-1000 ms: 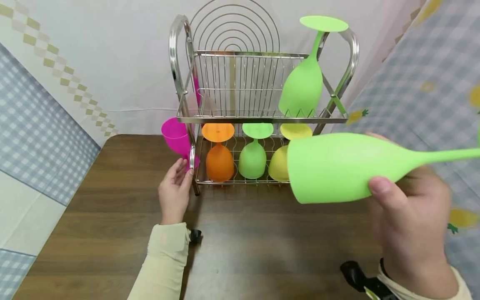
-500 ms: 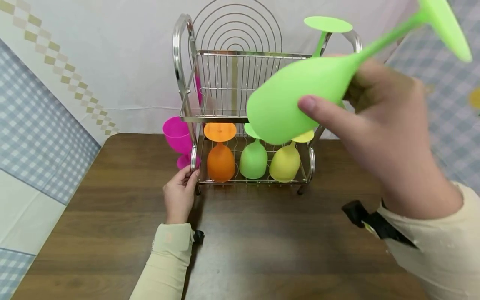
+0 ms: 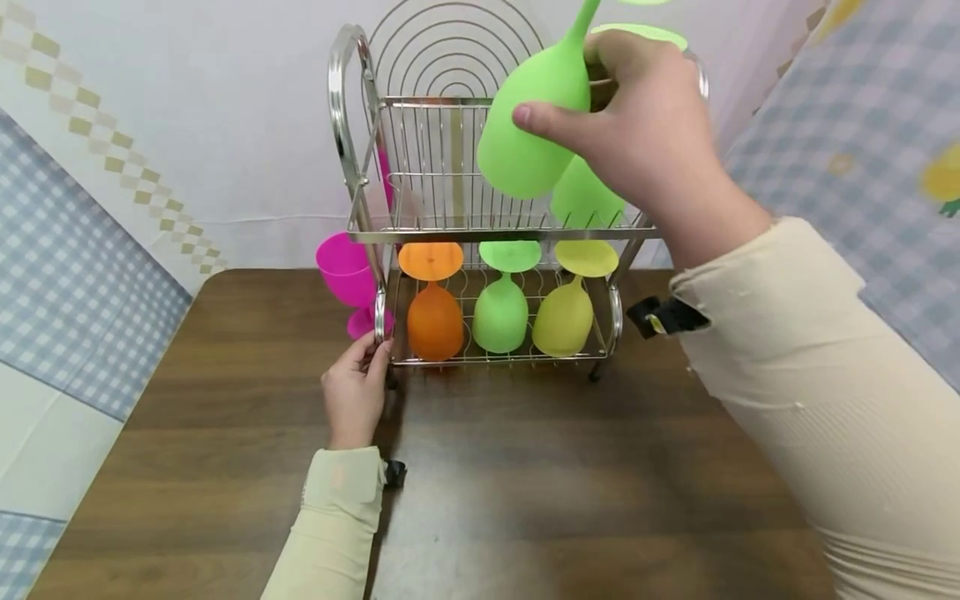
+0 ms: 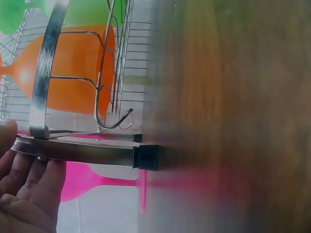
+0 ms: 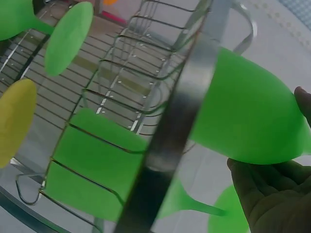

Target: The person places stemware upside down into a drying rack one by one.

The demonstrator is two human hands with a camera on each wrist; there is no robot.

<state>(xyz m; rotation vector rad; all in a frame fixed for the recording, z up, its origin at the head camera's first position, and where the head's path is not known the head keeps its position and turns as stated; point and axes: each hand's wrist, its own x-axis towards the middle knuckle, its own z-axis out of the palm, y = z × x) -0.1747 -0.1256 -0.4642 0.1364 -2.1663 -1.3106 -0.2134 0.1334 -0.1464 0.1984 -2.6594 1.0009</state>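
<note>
My right hand (image 3: 652, 125) grips a light green plastic goblet (image 3: 528, 137) by its bowl, thumb in front. The goblet is tilted, mouth down and stem up, over the top tier of the two-tier metal dish rack (image 3: 487, 237). A second green goblet (image 3: 588, 198) stands upside down at that tier's right end, partly hidden by the hand; in the right wrist view its bowl (image 5: 87, 167) shows behind the wires. Low at the rack's left front, my left hand (image 3: 355, 392) pinches the metal post (image 4: 82, 149) between thumb and fingers.
Upside down on the lower tier are an orange goblet (image 3: 435, 325), a green goblet (image 3: 500, 315) and a yellow goblet (image 3: 564, 321). A magenta goblet (image 3: 347, 271) stands upright left of the rack. The wooden table (image 3: 525, 475) extends in front; checked cloth (image 3: 832, 208) hangs at right.
My right hand has carried the green goblet left and up from the right side to above the top tier, tipping it mouth down. My left hand has closed on the rack's post.
</note>
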